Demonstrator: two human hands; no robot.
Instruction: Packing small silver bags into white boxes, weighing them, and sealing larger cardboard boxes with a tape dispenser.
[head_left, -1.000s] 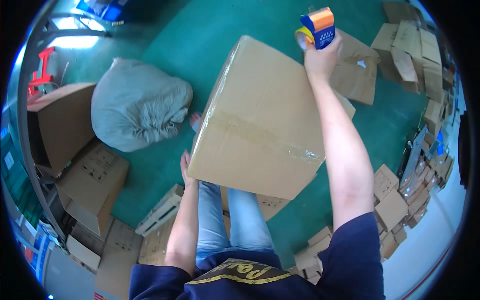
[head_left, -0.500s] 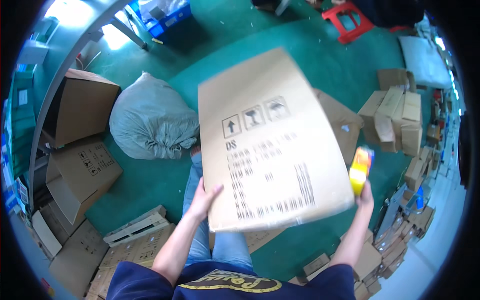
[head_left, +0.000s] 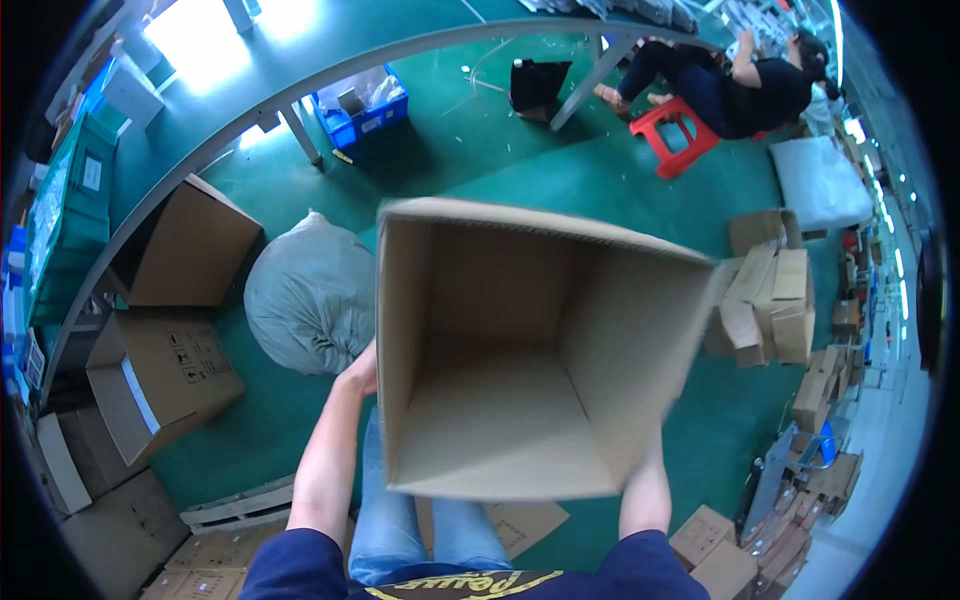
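Observation:
A large brown cardboard box is held up in front of me, its open mouth turned toward me and its inside bare. My left hand grips the box's left side, the fingers hidden behind the wall. On the other side my right forearm reaches up to the lower right edge of the box. The right hand itself is behind the cardboard, and so is anything it holds.
A tied grey-green sack stands on the floor at left, beside open cartons. A long table crosses the back, with a blue bin under it. A person sits on a red stool. Folded cartons lie at right.
The box has turned from its printed outer side to its open mouth. The yellow tape dispenser in my right hand has gone out of sight behind it. My view has tilted up.

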